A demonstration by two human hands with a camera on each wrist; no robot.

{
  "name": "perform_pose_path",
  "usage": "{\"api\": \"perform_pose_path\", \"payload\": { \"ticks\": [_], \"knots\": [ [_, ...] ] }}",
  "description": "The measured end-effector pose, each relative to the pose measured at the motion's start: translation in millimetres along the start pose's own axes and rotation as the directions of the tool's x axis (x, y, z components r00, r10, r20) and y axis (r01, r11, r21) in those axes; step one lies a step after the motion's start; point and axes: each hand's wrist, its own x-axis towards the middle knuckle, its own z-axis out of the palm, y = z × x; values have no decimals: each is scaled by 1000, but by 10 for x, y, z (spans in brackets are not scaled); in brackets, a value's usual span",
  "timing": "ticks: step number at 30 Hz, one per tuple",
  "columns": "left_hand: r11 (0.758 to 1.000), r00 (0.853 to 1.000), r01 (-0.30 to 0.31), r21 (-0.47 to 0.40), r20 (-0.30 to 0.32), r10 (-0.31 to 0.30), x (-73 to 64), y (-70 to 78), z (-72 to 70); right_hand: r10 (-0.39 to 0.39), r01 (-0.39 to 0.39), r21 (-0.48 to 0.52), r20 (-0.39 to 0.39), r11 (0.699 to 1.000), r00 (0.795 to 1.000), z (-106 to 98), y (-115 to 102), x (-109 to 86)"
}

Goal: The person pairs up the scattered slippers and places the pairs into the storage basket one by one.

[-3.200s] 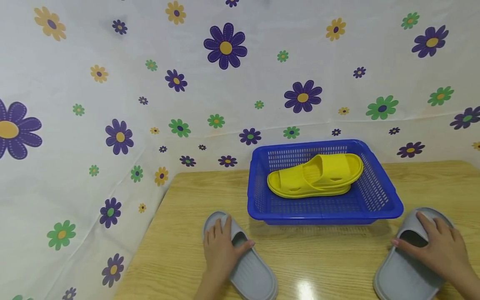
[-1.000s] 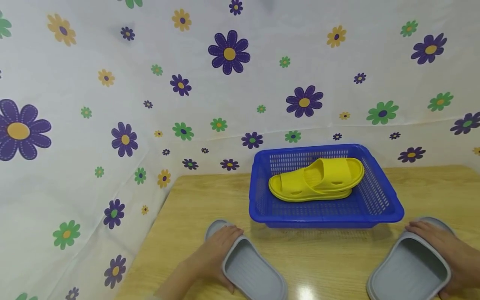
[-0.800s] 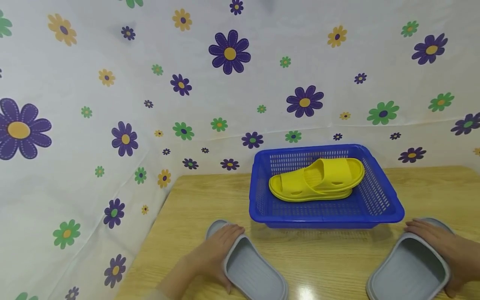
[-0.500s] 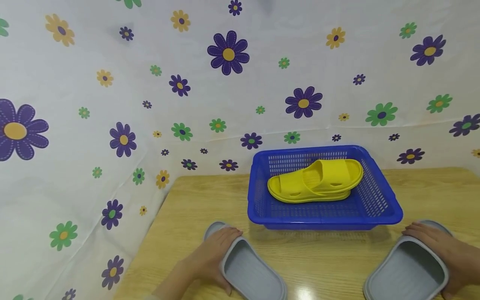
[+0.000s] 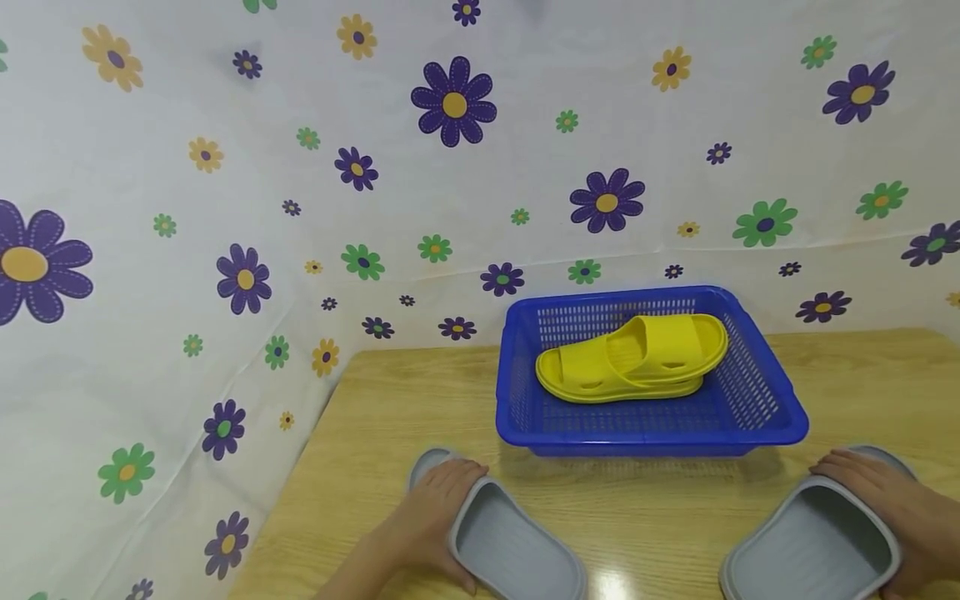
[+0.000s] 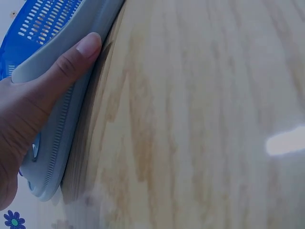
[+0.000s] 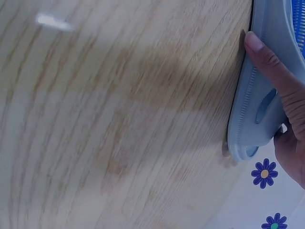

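Observation:
In the head view, two grey slippers lie apart near the front of the table, heels toward me. My left hand (image 5: 427,521) grips the left slipper (image 5: 517,546) across its strap from the outer side. The left wrist view shows its thumb (image 6: 71,62) along the side of the sole. On the right, my right hand (image 5: 896,504) holds the other slipper (image 5: 798,546) around the strap in the same way, thumb (image 7: 267,62) pressed to its side in the right wrist view. Both toe ends point away from me, partly covered by the fingers.
Behind and between the hands, a blue perforated basket (image 5: 645,439) stands on the wooden table (image 5: 637,517). Inside it lies a pair of yellow slippers (image 5: 588,367), one overlapping the other. A white flower-printed cloth (image 5: 517,175) rises at the back and left.
Earlier, both hands lay over the strap tops. They have since shifted to the slippers' outer sides and grip the straps. Over the last second, hands and slippers have barely moved.

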Motion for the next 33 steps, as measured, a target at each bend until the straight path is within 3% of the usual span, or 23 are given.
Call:
{"api": "perform_pose_path", "payload": {
  "ticks": [13,17,22,27,33],
  "knots": [
    [997,997,67,39,-45,-65,13,154,28,73,-74,-11,-35,997,997,34,-138,-17],
    [995,994,86,56,-65,-82,15,203,35,124,-124,-7,16,992,992,39,-167,-40],
    [992,991,109,56,-80,-105,19,268,41,209,-212,18,106,977,972,30,-217,-54],
    [986,985,163,35,-58,-161,10,355,49,254,-258,22,118,966,960,42,-287,-53],
    [984,980,172,54,-107,-166,6,410,94,253,-255,5,95,967,963,71,-331,-45]
  ]
}}
